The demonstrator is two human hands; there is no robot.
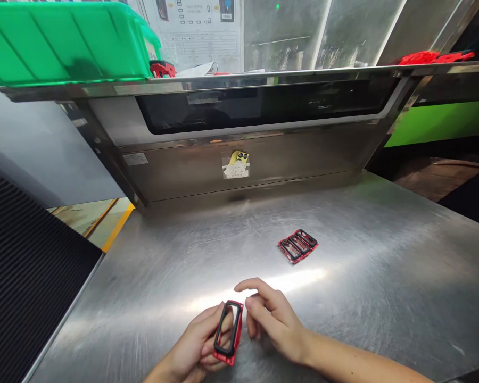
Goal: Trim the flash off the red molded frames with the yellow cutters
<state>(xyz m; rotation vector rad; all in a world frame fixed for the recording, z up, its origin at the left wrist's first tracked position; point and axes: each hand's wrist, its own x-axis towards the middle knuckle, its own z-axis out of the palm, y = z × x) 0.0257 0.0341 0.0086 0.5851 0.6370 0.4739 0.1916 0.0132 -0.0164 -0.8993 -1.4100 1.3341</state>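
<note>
My left hand (187, 346) grips a small red frame (238, 331) with a rounded black ring on its face. The frame is tilted upright, and the fingers behind it show through its long opening. Close to the frame's right edge is my right hand (279, 325), its index finger stretched out and its thumb apart from it. Nothing shows in that hand; I cannot tell whether the thumb touches the frame. Farther back on the metal table (175, 250), three similar red frames with black rings (299, 244) lie side by side.
A green bin (67, 45) stands on the shelf (231, 81) at upper left, beside a red part (162, 68). More red parts (435, 57) lie at the shelf's right end. A small yellow-and-white label (236, 166) is on the back panel. A black ribbed surface (27, 276) borders the left.
</note>
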